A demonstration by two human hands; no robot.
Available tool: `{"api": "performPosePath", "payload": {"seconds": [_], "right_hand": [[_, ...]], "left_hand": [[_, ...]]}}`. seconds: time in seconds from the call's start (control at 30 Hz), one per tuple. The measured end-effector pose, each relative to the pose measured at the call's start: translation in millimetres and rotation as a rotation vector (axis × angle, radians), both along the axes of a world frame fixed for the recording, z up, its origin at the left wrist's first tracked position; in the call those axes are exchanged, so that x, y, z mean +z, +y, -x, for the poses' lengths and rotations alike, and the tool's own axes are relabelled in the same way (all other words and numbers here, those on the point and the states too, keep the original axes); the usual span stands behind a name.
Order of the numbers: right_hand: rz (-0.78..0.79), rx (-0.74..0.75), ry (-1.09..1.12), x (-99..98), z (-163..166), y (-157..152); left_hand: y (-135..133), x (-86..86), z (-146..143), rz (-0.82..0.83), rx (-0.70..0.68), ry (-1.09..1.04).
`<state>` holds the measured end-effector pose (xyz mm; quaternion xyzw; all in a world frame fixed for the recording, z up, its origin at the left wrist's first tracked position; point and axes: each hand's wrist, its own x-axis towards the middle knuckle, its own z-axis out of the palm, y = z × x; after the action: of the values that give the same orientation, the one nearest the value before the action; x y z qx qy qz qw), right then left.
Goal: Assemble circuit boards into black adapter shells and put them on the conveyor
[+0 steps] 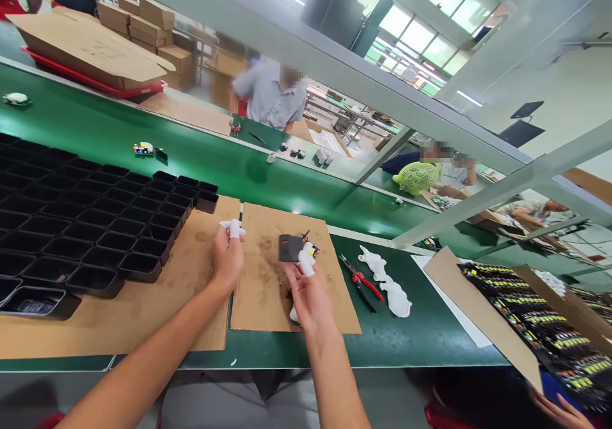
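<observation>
My right hand, with white finger covers, grips a small circuit board joined to a flat black plate, held above a cardboard sheet. Fingers hide part of the board. To its left, my left hand has its white-covered fingers bunched together; whatever may be between them is hidden. It is nearest the gap between the two cardboard sheets and touches neither the board nor the plate. Something white and dark shows partly below my right hand.
Rows of black open boxes fill the left. Red-and-black pliers and crumpled white gloves lie to the right. A tray of circuit boards stands far right, near another person's hand. Beyond runs a green conveyor with a board.
</observation>
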<state>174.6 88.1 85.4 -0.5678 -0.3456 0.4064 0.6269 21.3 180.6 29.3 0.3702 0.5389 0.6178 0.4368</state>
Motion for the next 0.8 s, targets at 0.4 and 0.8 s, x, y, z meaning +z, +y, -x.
{"api": "performPosePath", "payload": {"seconds": [0.4, 0.8], "right_hand": [[-0.057, 0.089, 0.052, 31.0, -2.8, 44.0], [-0.04, 0.132, -0.901, 40.1, -20.7, 283.5]], "left_hand": [[-18.1, 6.6, -17.0, 0.013, -0.146, 0.097], [51.7, 38.6, -32.1, 0.058, -0.299, 0.152]]}}
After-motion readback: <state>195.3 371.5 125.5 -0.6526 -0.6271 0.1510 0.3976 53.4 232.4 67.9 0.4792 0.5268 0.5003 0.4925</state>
